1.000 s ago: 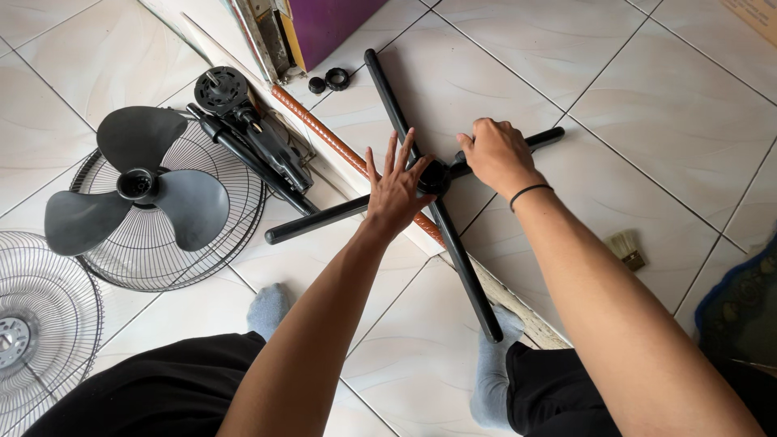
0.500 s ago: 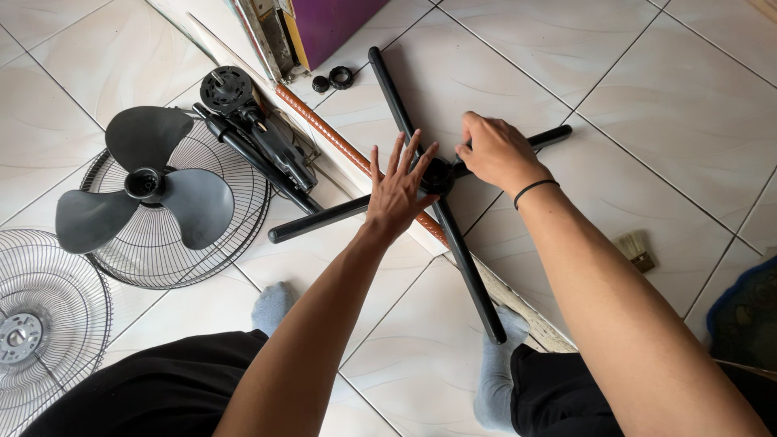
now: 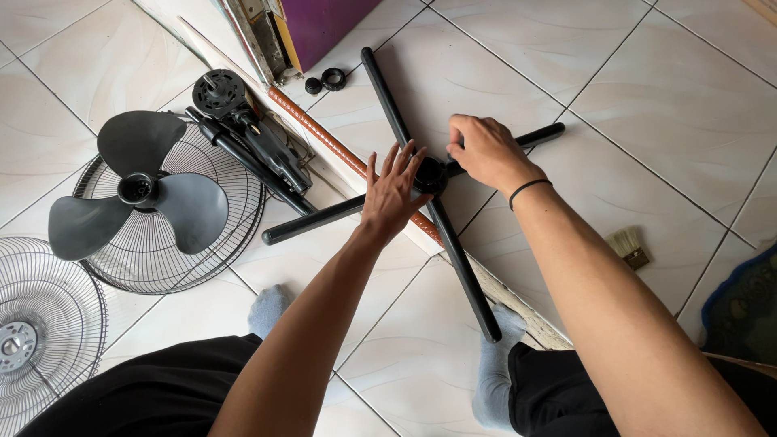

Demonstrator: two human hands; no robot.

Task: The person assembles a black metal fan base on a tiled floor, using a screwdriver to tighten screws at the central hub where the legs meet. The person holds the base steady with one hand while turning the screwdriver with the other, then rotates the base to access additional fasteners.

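- Black cross-shaped fan base flat on the white tile floor, its four tube legs meeting at a round hub in the middle of the view.
- Left hand laid palm-down over the left leg just beside the hub, fingers straight and slightly fanned, not curled around anything.
- Right hand resting on the right leg close to the hub, fingers curled, tips toward the hub; whether pinching something there, cannot tell.
- Thin black band around the right wrist.
- Orange-brown rod lying along a floor ridge, passing under the base.
- Fan motor with its stem left of the rod, near the base's left leg.
- Grey three-blade propeller on top of a wire grille; second grille at the lower left edge.
- Two small black rings near the top, beside a purple box.
- Small brush on the floor to the right, well apart from the base.
- Grey socks and black shorts at the bottom.
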